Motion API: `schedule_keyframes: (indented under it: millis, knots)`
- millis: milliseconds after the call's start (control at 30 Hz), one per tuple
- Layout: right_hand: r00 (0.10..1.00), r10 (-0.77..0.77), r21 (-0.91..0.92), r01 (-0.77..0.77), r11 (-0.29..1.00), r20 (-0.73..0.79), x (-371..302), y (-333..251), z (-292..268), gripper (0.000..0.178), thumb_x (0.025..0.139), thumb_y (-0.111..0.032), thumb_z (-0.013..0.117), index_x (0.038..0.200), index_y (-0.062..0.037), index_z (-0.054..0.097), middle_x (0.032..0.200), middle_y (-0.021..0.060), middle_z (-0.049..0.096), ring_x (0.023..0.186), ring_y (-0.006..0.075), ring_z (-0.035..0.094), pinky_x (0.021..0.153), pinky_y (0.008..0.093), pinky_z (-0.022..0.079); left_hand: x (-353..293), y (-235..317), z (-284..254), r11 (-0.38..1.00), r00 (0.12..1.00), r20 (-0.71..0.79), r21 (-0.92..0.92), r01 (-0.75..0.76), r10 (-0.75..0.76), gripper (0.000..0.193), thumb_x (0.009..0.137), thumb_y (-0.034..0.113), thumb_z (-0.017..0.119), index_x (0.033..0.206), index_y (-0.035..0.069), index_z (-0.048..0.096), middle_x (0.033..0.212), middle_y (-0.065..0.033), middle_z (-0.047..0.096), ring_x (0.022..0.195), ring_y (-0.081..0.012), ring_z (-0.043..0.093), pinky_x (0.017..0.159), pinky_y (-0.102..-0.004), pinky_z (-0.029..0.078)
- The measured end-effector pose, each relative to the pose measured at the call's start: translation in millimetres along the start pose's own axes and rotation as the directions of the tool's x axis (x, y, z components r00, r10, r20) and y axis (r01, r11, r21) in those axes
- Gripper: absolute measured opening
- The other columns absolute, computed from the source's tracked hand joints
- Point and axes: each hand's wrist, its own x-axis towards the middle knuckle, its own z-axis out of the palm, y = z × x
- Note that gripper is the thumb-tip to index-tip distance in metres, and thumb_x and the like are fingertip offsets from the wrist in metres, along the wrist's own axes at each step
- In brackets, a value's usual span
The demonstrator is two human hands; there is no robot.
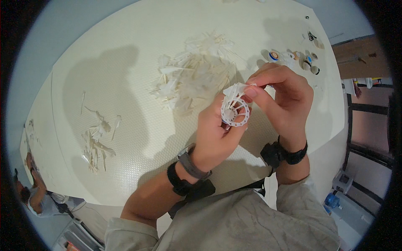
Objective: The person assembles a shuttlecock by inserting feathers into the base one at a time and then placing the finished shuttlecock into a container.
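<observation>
My left hand is wrapped round a white shuttlecock frame, an openwork cup whose ring-shaped rim has small holes. The frame's open end is tilted up, and my fingers cover much of its lower part. White feather pieces stand at the far side of its rim. Between the thumb and forefinger of my right hand, the tip of a white feather piece is pinched just above the rim. Beyond my left hand lies a large loose heap of white and cream feather pieces on the table.
A smaller scatter of feather pieces lies on the white textured table at the left. Several small round caps, some with coloured bands, sit at the far right. Another person is at the table's far left end.
</observation>
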Motion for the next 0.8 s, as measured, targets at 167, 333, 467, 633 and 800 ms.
schedule_keyframes:
  millis: [167,333,467,633,800]
  knots:
    - [0.994,0.063,0.026,-0.066,0.998,0.087,-0.6,-0.7,1.1,0.008,0.082,-0.001,0.079,0.086,-0.0033,0.073,0.078,0.0027,0.071,0.068,0.0086,0.062,0.062,0.0230,0.049,-0.8,-4.4,-2.6,0.999,0.999,0.020,0.033,-0.035,0.034,0.027,0.090,0.004,0.066,0.117,0.001,0.063,0.087,-0.0024,0.065,0.078,-0.0070,0.058,0.071,-0.0249,0.050]
    - [0.990,0.059,0.006,-0.061,0.998,0.125,1.5,-2.5,-2.3,0.008,0.082,0.000,0.078,0.084,-0.0032,0.071,0.076,0.0022,0.069,0.067,0.0080,0.060,0.061,0.0234,0.047,-1.5,-2.8,-5.4,1.000,1.000,0.018,0.016,-0.017,0.016,0.024,0.090,0.005,0.065,0.114,0.000,0.063,0.087,-0.0028,0.065,0.078,-0.0079,0.058,0.070,-0.0259,0.050]
    - [0.986,0.063,0.029,-0.069,0.997,0.154,1.4,-1.7,-5.8,0.008,0.083,0.000,0.078,0.084,-0.0028,0.070,0.075,0.0019,0.068,0.067,0.0081,0.058,0.061,0.0234,0.046,-1.5,-3.9,-3.1,1.000,0.999,0.032,0.011,0.002,-0.002,0.020,0.092,0.006,0.065,0.111,0.000,0.062,0.086,-0.0030,0.064,0.078,-0.0089,0.058,0.070,-0.0273,0.050]
    - [0.982,0.044,0.013,-0.047,0.999,0.185,4.9,-12.2,-12.8,0.008,0.085,-0.001,0.077,0.084,-0.0015,0.069,0.077,0.0025,0.068,0.067,0.0085,0.059,0.062,0.0239,0.047,0.4,-1.9,2.7,0.995,0.996,0.041,0.047,-0.084,0.082,0.018,0.093,0.006,0.063,0.110,0.001,0.061,0.087,-0.0032,0.065,0.079,-0.0086,0.058,0.071,-0.0272,0.050]
    - [0.967,0.200,-0.084,-0.189,0.978,0.155,5.5,-19.2,-14.5,0.028,0.083,-0.003,0.077,0.109,-0.0014,0.068,0.088,0.0047,0.068,0.076,0.0117,0.061,0.069,0.0261,0.049,0.1,-2.3,-1.5,0.982,0.987,0.028,0.096,-0.162,0.160,0.021,0.093,0.004,0.062,0.114,0.000,0.062,0.090,-0.0038,0.066,0.079,-0.0078,0.057,0.070,-0.0274,0.050]
